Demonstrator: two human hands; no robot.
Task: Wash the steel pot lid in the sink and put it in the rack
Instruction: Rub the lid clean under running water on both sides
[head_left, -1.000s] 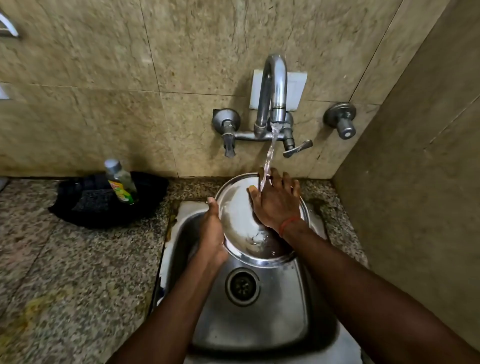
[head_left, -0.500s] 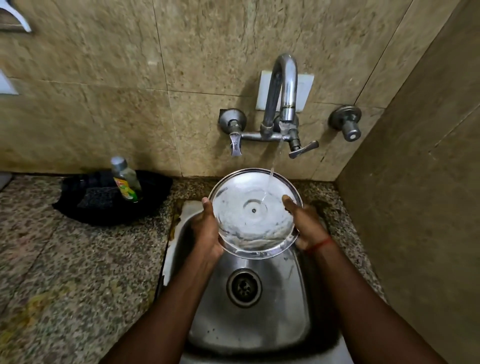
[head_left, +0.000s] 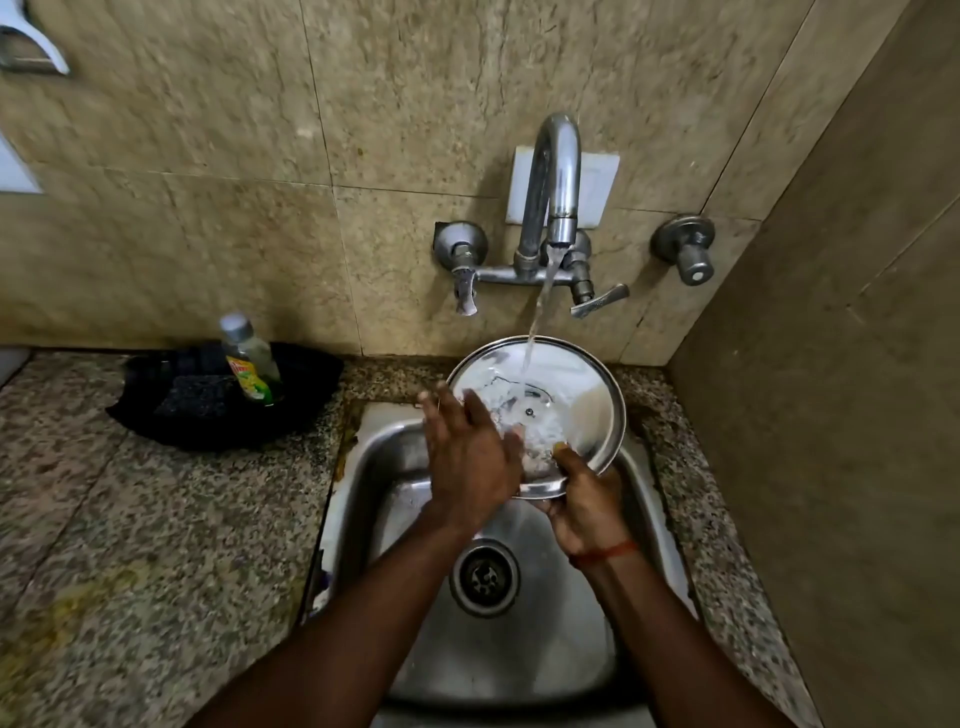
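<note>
The round steel pot lid (head_left: 582, 384) is tilted over the back of the steel sink (head_left: 524, 670), its inner face toward me. Water from the wall tap (head_left: 557, 171) runs onto its upper middle. My right hand (head_left: 584, 501) grips the lid's lower rim from underneath, thumb on the inner face. My left hand (head_left: 470, 457) lies flat on the lid's left inner side, fingers spread, covering that part. The rack is not in view.
A dish-soap bottle (head_left: 249, 358) stands in a black holder (head_left: 223, 395) with a scrub pad on the granite counter (head_left: 156, 545), left of the sink. The drain (head_left: 484, 577) lies below my hands. A tiled side wall (head_left: 831, 415) closes in on the right.
My right hand has slid from the lid's right edge to its lower rim. My left hand has let go of the left edge and now rests flat on the inner face. Water flow is stronger.
</note>
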